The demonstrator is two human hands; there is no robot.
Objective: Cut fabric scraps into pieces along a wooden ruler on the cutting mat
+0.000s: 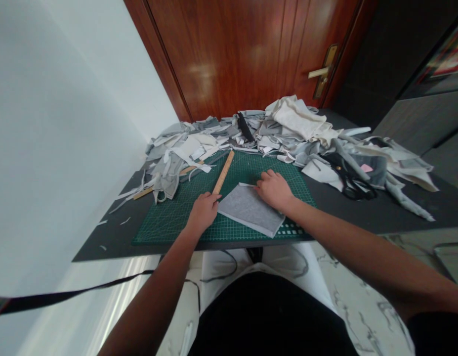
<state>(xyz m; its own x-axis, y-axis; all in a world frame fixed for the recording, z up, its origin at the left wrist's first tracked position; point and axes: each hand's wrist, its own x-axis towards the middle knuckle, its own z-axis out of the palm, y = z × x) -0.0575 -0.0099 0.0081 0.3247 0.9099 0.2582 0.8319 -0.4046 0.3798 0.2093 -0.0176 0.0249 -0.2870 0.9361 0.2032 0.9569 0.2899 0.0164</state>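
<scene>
My left hand (pixel 203 211) is closed around the near end of a wooden ruler (pixel 224 172), which slants up and away over the green cutting mat (pixel 165 217). To its right lies a folded piece of grey fabric (pixel 251 210) with pale edges along its top and bottom. Fingers bent, my right hand (pixel 273 190) rests on the fabric's far right part, its fingertips at the upper edge. Whether those fingers pinch the fabric or only press it is hard to see, though they are curled at its edge.
Heaps of grey and white fabric scraps (pixel 199 141) line the back of the dark table (pixel 113 232). Black scissors (pixel 353 185) lie on the right among scraps. Another wooden strip (pixel 143 193) pokes out at left. A wooden door (pixel 229 54) stands behind, a white wall (pixel 84 99) at left.
</scene>
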